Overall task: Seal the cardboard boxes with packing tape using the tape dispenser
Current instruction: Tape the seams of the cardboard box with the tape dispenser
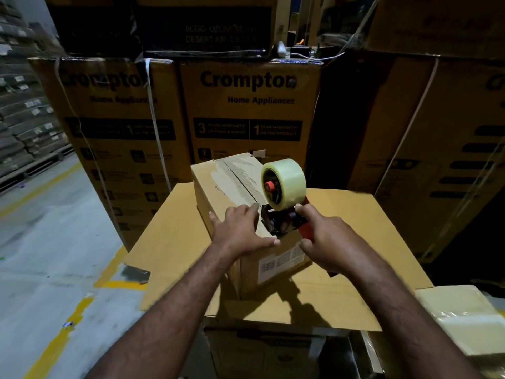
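One small box point(218, 184), one tape dispenser point(281, 222), two grips point(240, 231) point(330, 239), two Crompton cartons point(251, 110) point(114, 110)

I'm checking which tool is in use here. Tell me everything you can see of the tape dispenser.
The tape dispenser has a black frame, a red handle and a roll of clear, yellowish tape on a red hub. It stands roll uppermost on the near end of the small cardboard box, by its seam. The right hand grips its handle; the left hand lies flat on the box beside it.
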Demonstrator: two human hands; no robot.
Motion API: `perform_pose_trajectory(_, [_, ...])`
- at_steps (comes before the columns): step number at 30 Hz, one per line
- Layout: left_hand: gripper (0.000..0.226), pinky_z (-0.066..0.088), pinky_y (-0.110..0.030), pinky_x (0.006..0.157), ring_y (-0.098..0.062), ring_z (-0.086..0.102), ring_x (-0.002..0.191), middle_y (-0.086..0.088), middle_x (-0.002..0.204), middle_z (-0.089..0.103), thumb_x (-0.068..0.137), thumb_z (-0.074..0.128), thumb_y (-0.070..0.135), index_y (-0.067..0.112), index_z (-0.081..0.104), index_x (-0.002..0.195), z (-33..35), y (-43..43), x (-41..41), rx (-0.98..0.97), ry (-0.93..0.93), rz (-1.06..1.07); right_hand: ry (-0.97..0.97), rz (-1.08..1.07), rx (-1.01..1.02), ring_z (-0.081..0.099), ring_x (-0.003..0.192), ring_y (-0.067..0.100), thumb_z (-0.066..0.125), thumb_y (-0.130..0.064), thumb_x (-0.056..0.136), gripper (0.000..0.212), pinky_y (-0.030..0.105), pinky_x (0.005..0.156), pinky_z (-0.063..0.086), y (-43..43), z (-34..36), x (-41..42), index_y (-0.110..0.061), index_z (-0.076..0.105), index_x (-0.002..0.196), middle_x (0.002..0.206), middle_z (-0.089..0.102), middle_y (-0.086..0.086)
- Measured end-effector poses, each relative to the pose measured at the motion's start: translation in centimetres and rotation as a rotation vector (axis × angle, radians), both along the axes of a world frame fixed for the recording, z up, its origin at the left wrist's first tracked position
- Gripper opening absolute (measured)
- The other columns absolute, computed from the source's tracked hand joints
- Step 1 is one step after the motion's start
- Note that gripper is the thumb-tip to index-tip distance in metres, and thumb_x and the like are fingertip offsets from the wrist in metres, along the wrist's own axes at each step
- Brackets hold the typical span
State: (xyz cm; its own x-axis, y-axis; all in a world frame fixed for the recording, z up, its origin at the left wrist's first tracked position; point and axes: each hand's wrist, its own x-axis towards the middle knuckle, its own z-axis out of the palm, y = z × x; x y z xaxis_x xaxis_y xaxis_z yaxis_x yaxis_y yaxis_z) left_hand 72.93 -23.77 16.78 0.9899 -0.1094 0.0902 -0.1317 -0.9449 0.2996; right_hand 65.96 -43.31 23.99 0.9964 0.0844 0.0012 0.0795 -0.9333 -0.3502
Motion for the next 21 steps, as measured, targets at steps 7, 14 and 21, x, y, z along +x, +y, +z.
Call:
perform_pose_trajectory(7, [0.100,-0.016,-0.073,0.114,-0.016,0.000,0.157,0.010,0.170,0.013,0.079,0.065,0.075,0.039,0.018,0.160,-0.7,-0.3,0.0,-0.065,0.018,-0.142,0.027,-0.004,0.059,0.064,0.068,0.023,0.057,-0.027,0.099,0.065,0.033,0.042,0.057,-0.7,-0.3,-1.9,-0.047,0.017,0.147,0.117,0.055,0.009])
perform_pose_trajectory(14, [0.078,-0.015,-0.064,0.119,-0.015,0.018,0.155,0.002,0.164,0.032,0.083,0.074,0.056,0.041,0.038,0.151,-0.4,-0.1,-0.2,-0.155,0.028,-0.200,-0.029,-0.022,0.055,0.059,0.069,0.012,0.056,-0.032,0.099,0.067,0.036,0.062,0.060,-1.0,-1.0,-4.4,-0.049,0.012,0.146,0.095,0.048,-0.004])
perform_pose_trajectory(21, [0.047,-0.004,-0.063,0.122,-0.010,0.061,0.115,0.015,0.129,0.060,0.087,0.073,0.043,0.031,0.053,0.128,-0.2,-0.5,-0.3,-0.175,0.041,-0.266,-0.090,-0.040,0.063,0.058,0.078,0.014,0.055,-0.036,0.100,0.072,0.034,0.070,0.057,-1.6,-2.6,-6.1,-0.047,0.005,0.151,0.105,0.066,0.002])
